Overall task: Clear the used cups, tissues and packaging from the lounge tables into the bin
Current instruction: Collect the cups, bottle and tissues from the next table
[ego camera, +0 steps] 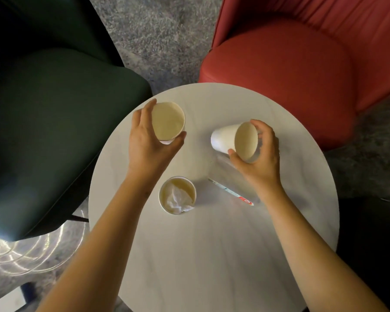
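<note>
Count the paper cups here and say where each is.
3. One cup held by the left hand; a tilted cup held by the right hand; a third cup, holding a tissue, stands on the table. None seems hidden.

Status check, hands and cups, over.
Left hand grips far-left cup. Right hand grips tilted cup. Tissue-filled cup and stick sachet sit on table.
</note>
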